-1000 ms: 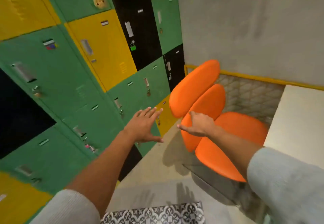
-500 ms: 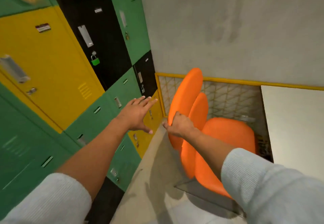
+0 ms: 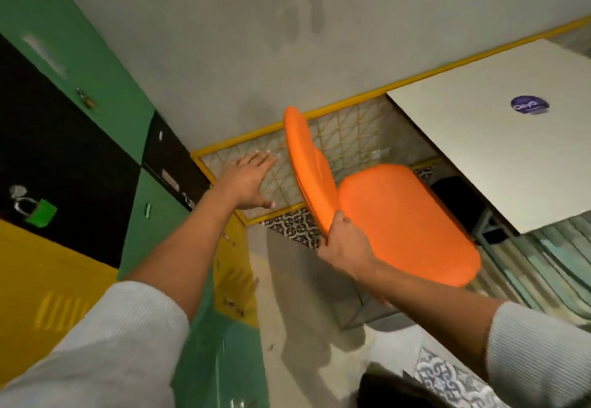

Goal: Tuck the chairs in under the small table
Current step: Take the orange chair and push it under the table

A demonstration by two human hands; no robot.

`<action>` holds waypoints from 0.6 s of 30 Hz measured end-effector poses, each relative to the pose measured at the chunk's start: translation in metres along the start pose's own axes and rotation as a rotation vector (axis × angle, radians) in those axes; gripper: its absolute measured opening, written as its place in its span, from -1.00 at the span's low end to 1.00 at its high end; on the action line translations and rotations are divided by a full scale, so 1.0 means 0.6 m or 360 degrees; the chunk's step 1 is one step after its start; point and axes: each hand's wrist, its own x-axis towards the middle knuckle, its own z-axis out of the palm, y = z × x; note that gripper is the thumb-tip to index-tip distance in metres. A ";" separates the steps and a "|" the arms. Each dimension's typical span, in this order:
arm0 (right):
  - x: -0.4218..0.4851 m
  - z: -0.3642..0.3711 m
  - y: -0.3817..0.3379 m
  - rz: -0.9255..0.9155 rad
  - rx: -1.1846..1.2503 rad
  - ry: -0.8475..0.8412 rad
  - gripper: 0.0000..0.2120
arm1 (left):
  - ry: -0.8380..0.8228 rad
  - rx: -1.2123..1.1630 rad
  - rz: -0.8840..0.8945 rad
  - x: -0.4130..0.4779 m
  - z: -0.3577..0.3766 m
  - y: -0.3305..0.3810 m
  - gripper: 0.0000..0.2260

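Observation:
An orange chair with a padded seat and a two-part backrest stands in the middle, its seat facing the small white table at the right. My right hand grips the lower edge of the backrest. My left hand hovers open to the left of the backrest, fingers spread, touching nothing. The chair's legs are mostly hidden under the seat. A dark second chair shows under the table's edge.
Green, black and yellow lockers line the left side. A grey wall with a yellow-framed mesh panel stands behind the chair. A purple sticker lies on the table top. Patterned tiles and concrete floor lie below.
The view has swung right, showing more of the table. My right hand has slid down to the backrest's lower edge, and the chair sits closer to the table. My left hand stays open.

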 end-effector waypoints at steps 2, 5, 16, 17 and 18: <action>0.005 0.012 -0.006 0.0026 -0.0013 0.0101 -0.57 | 0.0015 0.0020 0.0128 0.067 0.011 -0.021 0.11; 0.020 0.029 0.000 -0.0010 -0.0118 0.0238 -0.53 | 0.0035 0.0116 0.0364 0.166 0.030 -0.040 0.07; 0.034 0.042 0.000 0.0041 -0.0408 0.0568 -0.47 | -0.0159 0.0551 0.1472 0.439 0.037 -0.051 -0.19; 0.034 0.040 -0.003 0.0073 -0.0435 0.0579 -0.47 | -0.0190 0.0593 0.1522 0.450 0.039 -0.051 -0.17; 0.035 0.038 -0.008 0.0126 -0.0438 0.0580 -0.47 | -0.0207 0.0623 0.1572 0.462 0.040 -0.049 -0.16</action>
